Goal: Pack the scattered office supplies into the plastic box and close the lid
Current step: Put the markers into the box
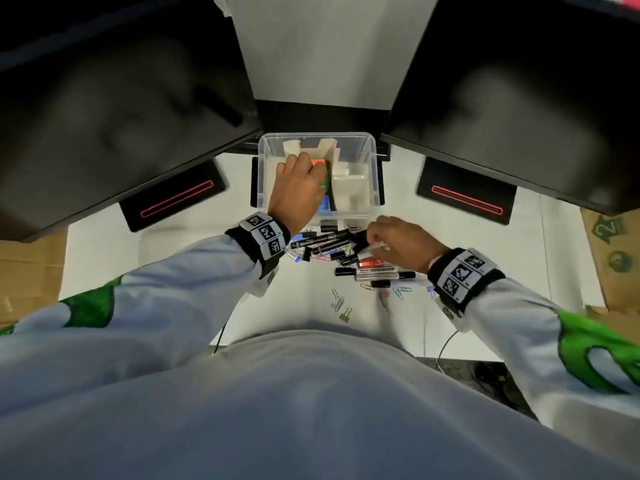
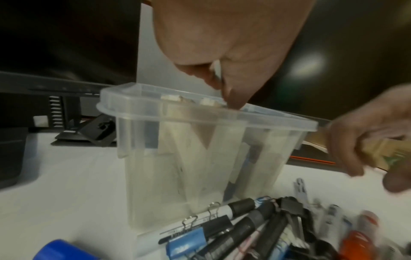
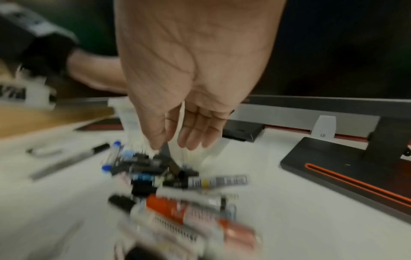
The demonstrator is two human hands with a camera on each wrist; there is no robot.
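Observation:
The clear plastic box (image 1: pixel 370 161) stands open at the table's middle, with white dividers and orange, green and blue pads (image 1: pixel 325 178) inside. My left hand (image 1: pixel 313 168) reaches down into its left half beside those pads. From the left wrist its thumb and fingers (image 2: pixel 224 95) point down at the rim (image 2: pixel 200 116), and what they hold is hidden. My right hand (image 1: pixel 372 233) hovers over the pile of markers (image 1: pixel 332 242) and binder clips in front of the box. Its fingers (image 3: pixel 195 139) are fairly straight, with nothing plainly held. An orange-labelled marker (image 3: pixel 169 209) lies nearest.
Loose paper clips (image 1: pixel 337 301) and a gold binder clip (image 1: pixel 345 315) lie near my body. Two black monitor stands with red-lit slots (image 1: pixel 176 199) (image 1: pixel 465 199) flank the box under dark screens. Cardboard (image 1: pixel 613 258) borders the white table on both sides.

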